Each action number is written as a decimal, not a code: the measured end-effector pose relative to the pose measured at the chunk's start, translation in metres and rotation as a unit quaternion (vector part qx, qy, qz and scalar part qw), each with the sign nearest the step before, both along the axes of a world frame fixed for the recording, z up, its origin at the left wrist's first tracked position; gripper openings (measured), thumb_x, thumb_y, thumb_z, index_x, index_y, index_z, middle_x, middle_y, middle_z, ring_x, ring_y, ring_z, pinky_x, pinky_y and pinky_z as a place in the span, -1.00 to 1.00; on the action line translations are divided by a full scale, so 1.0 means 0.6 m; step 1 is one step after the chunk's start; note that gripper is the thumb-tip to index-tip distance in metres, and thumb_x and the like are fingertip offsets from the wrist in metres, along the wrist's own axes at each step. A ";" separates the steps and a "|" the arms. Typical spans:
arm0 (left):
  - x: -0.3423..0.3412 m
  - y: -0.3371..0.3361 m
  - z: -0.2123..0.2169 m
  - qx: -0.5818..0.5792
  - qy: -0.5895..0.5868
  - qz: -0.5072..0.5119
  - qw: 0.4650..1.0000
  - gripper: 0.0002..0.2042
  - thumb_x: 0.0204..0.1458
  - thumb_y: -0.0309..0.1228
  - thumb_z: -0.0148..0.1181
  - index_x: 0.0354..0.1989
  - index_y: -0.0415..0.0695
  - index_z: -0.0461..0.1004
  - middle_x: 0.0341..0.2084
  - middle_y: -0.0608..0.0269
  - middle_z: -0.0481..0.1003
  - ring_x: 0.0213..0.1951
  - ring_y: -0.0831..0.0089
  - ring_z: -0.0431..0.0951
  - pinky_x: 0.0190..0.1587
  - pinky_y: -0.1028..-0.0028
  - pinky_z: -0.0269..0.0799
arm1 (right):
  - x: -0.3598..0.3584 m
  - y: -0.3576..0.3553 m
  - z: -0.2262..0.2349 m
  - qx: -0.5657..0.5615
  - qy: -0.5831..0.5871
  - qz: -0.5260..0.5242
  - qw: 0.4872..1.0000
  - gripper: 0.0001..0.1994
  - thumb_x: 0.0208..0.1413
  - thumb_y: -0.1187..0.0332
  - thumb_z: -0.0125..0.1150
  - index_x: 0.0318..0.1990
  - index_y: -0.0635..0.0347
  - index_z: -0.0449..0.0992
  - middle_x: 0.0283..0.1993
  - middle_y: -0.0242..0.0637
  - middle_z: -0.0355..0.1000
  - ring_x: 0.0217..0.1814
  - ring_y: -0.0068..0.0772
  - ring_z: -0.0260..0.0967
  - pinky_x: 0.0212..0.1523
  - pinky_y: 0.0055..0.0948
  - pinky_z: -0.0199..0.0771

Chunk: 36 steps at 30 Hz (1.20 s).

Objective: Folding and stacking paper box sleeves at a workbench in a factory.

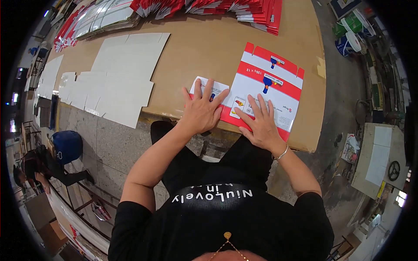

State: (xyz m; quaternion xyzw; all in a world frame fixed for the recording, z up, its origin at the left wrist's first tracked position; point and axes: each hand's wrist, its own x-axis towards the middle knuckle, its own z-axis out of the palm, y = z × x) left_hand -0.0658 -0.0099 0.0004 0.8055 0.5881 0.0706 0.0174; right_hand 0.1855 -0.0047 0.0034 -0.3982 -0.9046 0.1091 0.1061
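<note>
A red and white printed carton [273, 77] lies flattened at the table's near edge, its slotted flaps pointing away from me. My right hand [262, 122] rests flat on its lower part with the fingers spread. To the left, my left hand [202, 108] lies over a smaller printed flap [217, 83], fingers stretched out and apart. Part of that flap is covered by the hand, and whether it joins the carton I cannot tell.
Blank white cardboard sheets [124, 69] lie on the left of the brown tabletop [196, 48]. Stacks of folded red and white cartons [257, 13] line the far edge. Buckets [348, 43] stand on the floor at the right. Another person [48, 167] is at the far left.
</note>
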 end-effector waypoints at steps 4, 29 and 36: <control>0.009 0.008 0.003 0.029 0.020 0.014 0.999 -0.47 0.18 -0.09 0.03 0.37 0.35 0.25 0.36 -0.10 0.09 0.28 -0.35 0.10 0.08 -0.47 0.06 | -0.001 0.007 0.006 0.025 -0.011 0.026 0.999 -0.40 0.12 0.07 0.27 0.36 -0.31 0.33 0.49 0.05 -0.02 0.54 0.26 -0.19 0.42 0.36 -0.25; -0.052 0.045 -0.028 0.059 -0.112 0.067 0.990 -0.48 0.10 -0.22 0.14 0.28 0.03 0.35 0.30 -0.11 0.19 0.33 -0.18 0.12 0.32 -0.27 -0.09 | 0.455 0.136 0.067 -0.355 0.393 -0.274 0.803 -0.16 -0.07 0.63 0.35 0.43 0.21 0.13 0.08 -0.14 0.52 0.07 -0.43 0.50 0.11 -0.42 0.50; -0.064 0.045 -0.009 0.065 -0.120 0.073 0.988 -0.49 0.04 -0.25 0.17 0.22 0.01 0.39 0.24 -0.12 0.24 0.29 -0.19 0.16 0.30 -0.22 -0.02 | 0.412 0.574 -0.009 -0.160 0.366 -0.330 0.856 -0.28 -0.16 0.59 0.38 0.28 0.25 0.33 -0.12 -0.17 0.59 -0.18 -0.44 0.55 -0.13 -0.43 0.56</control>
